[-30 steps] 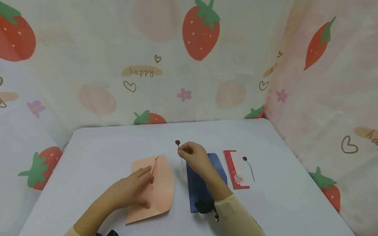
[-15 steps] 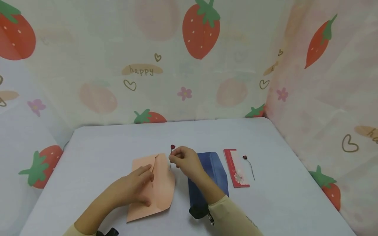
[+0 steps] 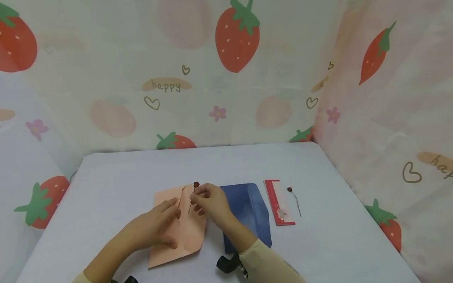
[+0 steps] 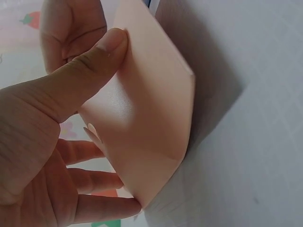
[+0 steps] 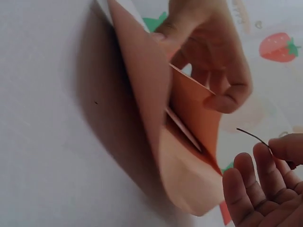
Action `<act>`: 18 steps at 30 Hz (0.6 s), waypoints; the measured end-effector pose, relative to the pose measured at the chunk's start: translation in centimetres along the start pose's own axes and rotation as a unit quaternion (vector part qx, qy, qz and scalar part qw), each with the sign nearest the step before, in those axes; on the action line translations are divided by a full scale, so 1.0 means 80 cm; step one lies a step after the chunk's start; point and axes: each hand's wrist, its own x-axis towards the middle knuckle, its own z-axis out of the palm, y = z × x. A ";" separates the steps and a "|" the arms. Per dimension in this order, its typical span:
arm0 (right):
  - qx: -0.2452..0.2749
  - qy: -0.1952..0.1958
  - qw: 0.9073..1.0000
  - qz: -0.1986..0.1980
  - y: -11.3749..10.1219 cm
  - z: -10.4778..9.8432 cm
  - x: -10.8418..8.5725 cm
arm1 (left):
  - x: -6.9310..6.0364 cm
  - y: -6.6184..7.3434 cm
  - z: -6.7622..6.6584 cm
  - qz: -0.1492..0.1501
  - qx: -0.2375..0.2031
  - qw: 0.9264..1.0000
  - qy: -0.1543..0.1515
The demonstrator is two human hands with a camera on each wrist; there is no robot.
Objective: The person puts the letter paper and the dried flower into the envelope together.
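Note:
The left hand [image 3: 152, 230] grips the pink envelope [image 3: 191, 236], thumb on the near side. In the right wrist view the mouth of the envelope [image 5: 187, 182] gapes, with a pale edge [image 5: 185, 131] inside it. Thumb and fingertips of the right hand [image 3: 214, 204] pinch the thin stem of a small dark red flower [image 3: 196, 184], head up, over the envelope's right part. The stem's end [image 5: 251, 134] sticks out from the right hand [image 5: 270, 194], apart from the envelope. The left wrist view shows the left thumb pressing the envelope [image 4: 147, 118].
A blue envelope [image 3: 245, 212] lies right of the pink one, partly under the right forearm. Further right are a red and pink card [image 3: 279, 204] and a second small red flower [image 3: 290, 189] with a curved stem. A strawberry-print sheet [image 3: 219, 90] stands behind the white table [image 3: 336, 236].
The right hand has moved left and slightly toward the person with the flower, from above the blue envelope to over the pink one. The left hand keeps its grip.

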 end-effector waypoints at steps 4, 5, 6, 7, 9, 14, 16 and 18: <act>0.020 0.007 1.000 0.013 0.007 0.011 -0.002 | -0.004 -0.003 0.002 0.006 -0.004 1.000 0.003; 0.020 0.009 1.000 0.017 0.008 0.013 -0.002 | -0.004 -0.003 0.002 0.006 -0.005 1.000 0.003; 0.022 0.010 1.000 0.019 0.009 0.014 -0.002 | -0.004 -0.003 0.003 0.007 -0.006 1.000 0.004; 0.021 0.009 1.000 0.022 0.009 0.015 -0.001 | -0.004 -0.003 0.003 0.007 -0.008 1.000 0.004; 0.019 0.005 0.999 0.029 0.011 0.015 -0.001 | -0.003 -0.002 0.002 0.006 -0.010 1.000 0.003; 0.018 -0.006 0.999 0.040 0.017 0.016 -0.001 | 0.001 0.001 0.001 -0.008 -0.016 1.000 0.002; 0.020 -0.008 0.999 0.038 0.019 0.018 -0.001 | 0.001 0.002 0.000 -0.013 -0.018 1.000 0.000; 0.023 -0.006 0.999 0.035 0.021 0.019 -0.001 | 0.001 0.003 -0.001 -0.018 -0.019 1.000 -0.003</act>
